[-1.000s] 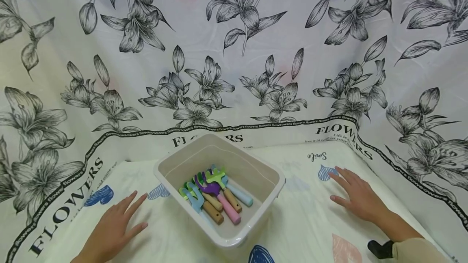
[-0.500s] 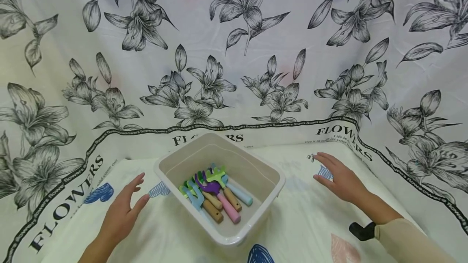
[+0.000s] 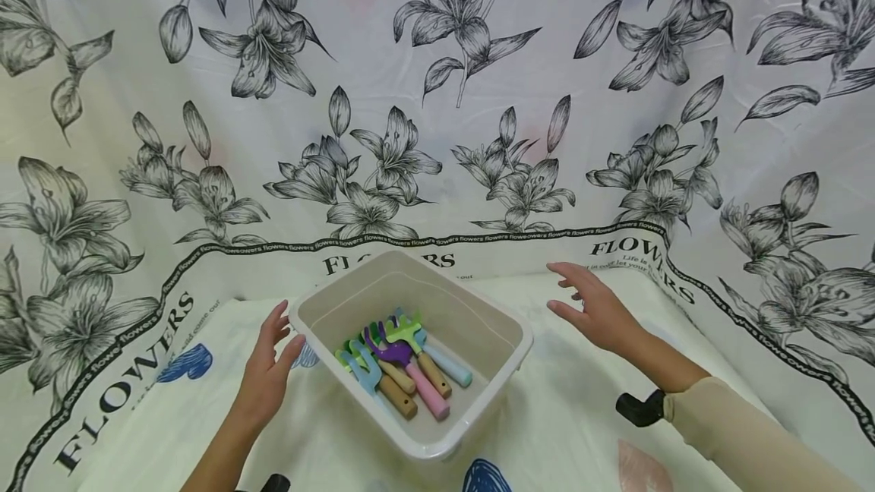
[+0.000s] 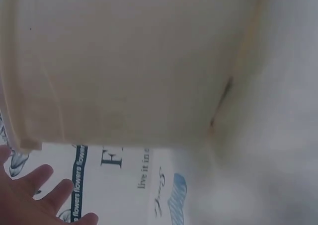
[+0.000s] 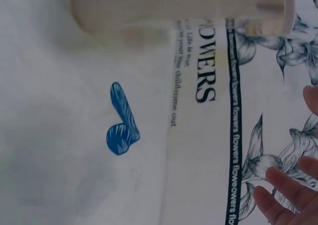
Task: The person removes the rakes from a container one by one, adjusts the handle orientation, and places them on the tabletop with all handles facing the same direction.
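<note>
A beige plastic basin (image 3: 472,310) stands in the middle of the head view, turned cornerwise. Inside it lie several small garden hand forks, among them a purple fork with a pink handle (image 3: 427,389), a light blue fork with a wooden handle (image 3: 396,395) and a green fork (image 3: 405,331). My left hand (image 3: 265,370) hovers just left of the basin's left corner, fingers loosely bent and holding nothing. To the right, apart from the basin, my right hand (image 3: 595,311) is held in the air with its fingers reaching toward it. The basin's outer wall (image 4: 124,66) fills much of the left wrist view.
The basin rests on a pale cloth (image 3: 567,416) printed with hearts. A white curtain (image 3: 437,135) with black lily drawings hangs behind and at both sides. A black wrist device (image 3: 640,408) sits by the right sleeve.
Both hands have moved inward toward the basin: the left one to the right and up, the right one to the left and up. The basin and the forks have stayed put.
</note>
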Available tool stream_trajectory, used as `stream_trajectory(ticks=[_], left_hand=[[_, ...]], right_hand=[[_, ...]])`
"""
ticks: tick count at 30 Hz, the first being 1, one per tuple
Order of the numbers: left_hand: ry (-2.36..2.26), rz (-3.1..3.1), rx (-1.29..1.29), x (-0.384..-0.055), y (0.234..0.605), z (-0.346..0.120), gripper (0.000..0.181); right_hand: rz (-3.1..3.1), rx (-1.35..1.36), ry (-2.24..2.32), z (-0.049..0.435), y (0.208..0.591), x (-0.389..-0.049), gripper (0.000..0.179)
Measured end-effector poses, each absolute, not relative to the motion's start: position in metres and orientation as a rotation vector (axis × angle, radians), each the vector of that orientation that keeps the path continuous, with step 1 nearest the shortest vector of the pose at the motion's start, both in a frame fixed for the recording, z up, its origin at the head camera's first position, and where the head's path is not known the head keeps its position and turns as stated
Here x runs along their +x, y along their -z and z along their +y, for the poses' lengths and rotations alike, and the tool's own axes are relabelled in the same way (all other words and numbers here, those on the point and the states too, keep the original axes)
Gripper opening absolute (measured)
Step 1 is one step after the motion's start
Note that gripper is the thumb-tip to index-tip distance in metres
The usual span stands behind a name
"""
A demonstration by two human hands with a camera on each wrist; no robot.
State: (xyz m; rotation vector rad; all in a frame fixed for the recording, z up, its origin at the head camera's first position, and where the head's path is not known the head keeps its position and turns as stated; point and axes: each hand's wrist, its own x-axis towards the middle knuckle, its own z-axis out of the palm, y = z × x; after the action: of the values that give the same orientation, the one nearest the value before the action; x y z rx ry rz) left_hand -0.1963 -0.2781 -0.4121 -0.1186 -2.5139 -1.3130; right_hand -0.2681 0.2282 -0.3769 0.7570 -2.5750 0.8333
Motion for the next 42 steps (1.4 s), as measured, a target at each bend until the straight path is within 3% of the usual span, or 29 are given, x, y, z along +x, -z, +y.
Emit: stream_trajectory(ticks=[22, 42], left_hand=[[1.658, -2.289, -0.099, -0.211, 0.421, -0.247, 0.056], [1.752, -2.143, -0.116, -0.216, 0.430, -0.244, 0.046]], right_hand=[[-2.534, 0.966, -1.138, 0.142, 0.324, -0.278, 0.066], [-2.981, 1.156, -1.307, 0.039, 0.302, -0.297, 0.079]])
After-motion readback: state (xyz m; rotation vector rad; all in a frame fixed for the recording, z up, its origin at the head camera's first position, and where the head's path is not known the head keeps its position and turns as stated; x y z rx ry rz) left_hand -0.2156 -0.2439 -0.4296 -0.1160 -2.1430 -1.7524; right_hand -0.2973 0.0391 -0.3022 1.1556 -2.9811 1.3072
